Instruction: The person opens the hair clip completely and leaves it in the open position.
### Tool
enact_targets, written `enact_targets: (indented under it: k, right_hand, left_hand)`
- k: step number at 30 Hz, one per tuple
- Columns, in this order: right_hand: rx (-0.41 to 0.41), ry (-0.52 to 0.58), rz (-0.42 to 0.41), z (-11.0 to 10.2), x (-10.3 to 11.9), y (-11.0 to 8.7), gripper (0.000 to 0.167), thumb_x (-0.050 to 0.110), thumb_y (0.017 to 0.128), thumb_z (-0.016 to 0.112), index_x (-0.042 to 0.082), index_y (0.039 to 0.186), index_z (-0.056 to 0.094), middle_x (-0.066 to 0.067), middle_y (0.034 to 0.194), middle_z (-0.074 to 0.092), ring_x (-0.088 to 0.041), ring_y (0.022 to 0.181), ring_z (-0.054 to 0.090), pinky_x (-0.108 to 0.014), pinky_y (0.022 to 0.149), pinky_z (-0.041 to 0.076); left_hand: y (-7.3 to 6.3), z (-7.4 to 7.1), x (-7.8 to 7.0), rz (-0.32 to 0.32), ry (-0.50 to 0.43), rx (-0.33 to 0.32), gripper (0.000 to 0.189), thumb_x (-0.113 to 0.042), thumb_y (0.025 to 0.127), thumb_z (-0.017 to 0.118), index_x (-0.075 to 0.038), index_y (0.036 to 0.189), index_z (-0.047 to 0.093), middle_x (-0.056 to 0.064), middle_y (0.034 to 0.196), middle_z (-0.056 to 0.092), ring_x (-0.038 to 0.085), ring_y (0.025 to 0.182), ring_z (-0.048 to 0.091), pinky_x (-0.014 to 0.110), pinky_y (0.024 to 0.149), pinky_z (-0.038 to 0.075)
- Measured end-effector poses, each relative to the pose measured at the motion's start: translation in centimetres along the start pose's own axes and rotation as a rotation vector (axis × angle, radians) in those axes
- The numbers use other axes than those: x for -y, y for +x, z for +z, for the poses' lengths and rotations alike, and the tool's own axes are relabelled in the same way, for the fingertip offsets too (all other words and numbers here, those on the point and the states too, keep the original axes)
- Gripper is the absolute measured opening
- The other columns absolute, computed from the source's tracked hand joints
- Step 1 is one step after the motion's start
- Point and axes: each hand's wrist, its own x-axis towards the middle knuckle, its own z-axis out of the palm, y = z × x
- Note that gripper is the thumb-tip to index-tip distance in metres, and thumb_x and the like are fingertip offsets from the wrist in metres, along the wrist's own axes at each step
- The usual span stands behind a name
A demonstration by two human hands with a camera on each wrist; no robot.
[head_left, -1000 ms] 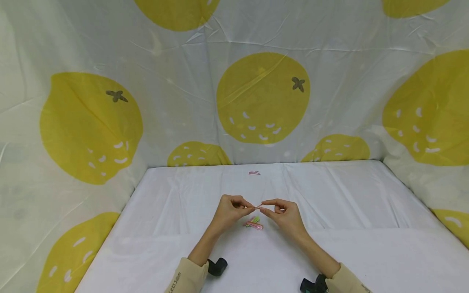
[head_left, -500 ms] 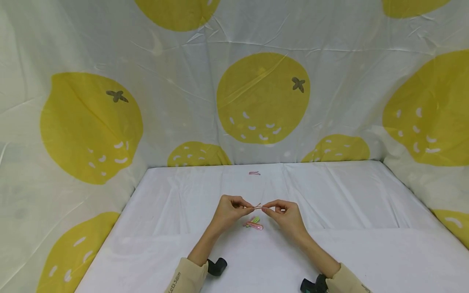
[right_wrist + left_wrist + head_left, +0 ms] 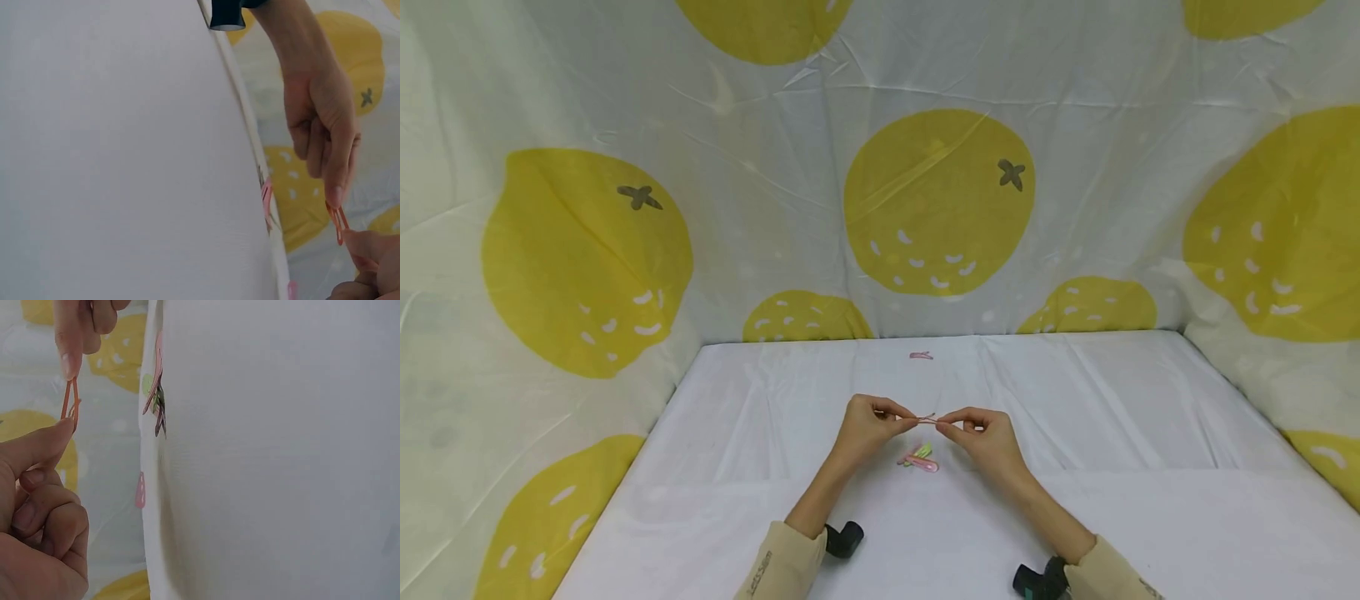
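An orange-pink snap hair clip [image 3: 928, 421] is held in the air between both hands. My left hand [image 3: 867, 429] pinches one end of it between thumb and index finger. My right hand [image 3: 989, 437] pinches the other end the same way. In the left wrist view the hair clip's frame [image 3: 65, 403] shows as two thin bars, spread apart, between the fingertips. A thin part of it stands up at an angle in the head view. Just below the hands, a small pile of pink clips [image 3: 924, 463] and a green clip [image 3: 923, 451] lies on the table.
Farther back on the white-covered table [image 3: 1075, 517] lies another pink hair clip [image 3: 921, 356]. A curtain [image 3: 737, 208] printed with yellow fruit hangs behind and along both sides. Black wrist cameras [image 3: 845, 540] sit near both beige sleeves.
One second ago the right index finger was at the raised part of the clip; now it is lower, with that part sticking up free. The left hand has risen slightly. The pile has not moved.
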Motion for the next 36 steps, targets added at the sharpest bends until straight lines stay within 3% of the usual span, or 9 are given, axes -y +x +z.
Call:
enact_targets:
  k: [5, 13, 17, 27, 32, 36]
  right_hand:
    - [-0.029, 0.002, 0.062, 0.4, 0.2, 1.5, 0.016, 0.019, 0.084, 0.087, 0.006, 0.091, 0.083, 0.005, 0.059, 0.038, -0.004, 0.054, 0.033, -0.021, 0.050, 0.025]
    - [-0.049, 0.005, 0.132, 1.0, -0.3, 4.5, 0.014, 0.017, 0.084, 0.087, 0.007, 0.092, 0.083, 0.007, 0.058, 0.040, -0.007, 0.056, 0.035, -0.021, 0.052, 0.026]
    - [-0.050, 0.012, 0.138, 1.1, -0.7, 6.3, 0.015, 0.015, 0.084, 0.087, 0.005, 0.093, 0.083, 0.007, 0.057, 0.040, -0.008, 0.055, 0.035, -0.021, 0.052, 0.026]
    - [-0.076, -0.022, 0.158, 1.3, -2.2, 10.4, 0.017, 0.016, 0.085, 0.086, 0.002, 0.094, 0.083, 0.008, 0.062, 0.053, -0.010, 0.063, 0.040, -0.022, 0.056, 0.030]
    - [-0.102, -0.048, 0.185, 1.0, -2.4, 11.5, 0.015, 0.014, 0.085, 0.084, 0.002, 0.094, 0.083, 0.005, 0.073, 0.062, -0.013, 0.072, 0.042, -0.023, 0.059, 0.030]
    - [-0.098, -0.096, 0.200, 0.9, -2.9, 12.0, 0.014, 0.015, 0.086, 0.083, 0.003, 0.092, 0.084, 0.005, 0.075, 0.063, -0.013, 0.075, 0.043, -0.024, 0.062, 0.031]
  left_hand:
    - [1.3, -0.1, 0.1, -0.015, 0.033, -0.029, 0.009, -0.008, 0.081, 0.087, -0.001, 0.080, 0.082, -0.006, 0.055, 0.051, 0.006, 0.056, 0.038, 0.019, 0.052, 0.029]
    - [3.8, -0.7, 0.7, -0.024, 0.041, -0.017, 0.004, -0.001, 0.084, 0.082, 0.004, 0.085, 0.081, -0.006, 0.060, 0.054, 0.007, 0.058, 0.040, 0.019, 0.053, 0.032]
    - [5.5, -0.8, 1.0, -0.014, 0.046, -0.043, 0.005, 0.000, 0.085, 0.081, 0.005, 0.086, 0.081, -0.006, 0.060, 0.053, 0.008, 0.058, 0.039, 0.020, 0.053, 0.031]
    - [9.6, 0.4, 3.0, -0.053, 0.046, -0.149, 0.005, -0.002, 0.084, 0.082, 0.003, 0.086, 0.082, -0.009, 0.060, 0.050, 0.008, 0.062, 0.042, 0.020, 0.055, 0.031]
    - [10.7, 1.0, 4.1, -0.058, 0.061, -0.176, 0.004, -0.004, 0.083, 0.083, 0.000, 0.085, 0.083, -0.007, 0.059, 0.055, 0.009, 0.060, 0.042, 0.020, 0.053, 0.031]
    - [11.0, 1.4, 4.4, -0.097, 0.073, -0.202, 0.004, -0.005, 0.083, 0.084, -0.002, 0.083, 0.084, -0.006, 0.060, 0.057, 0.009, 0.060, 0.042, 0.020, 0.053, 0.031]
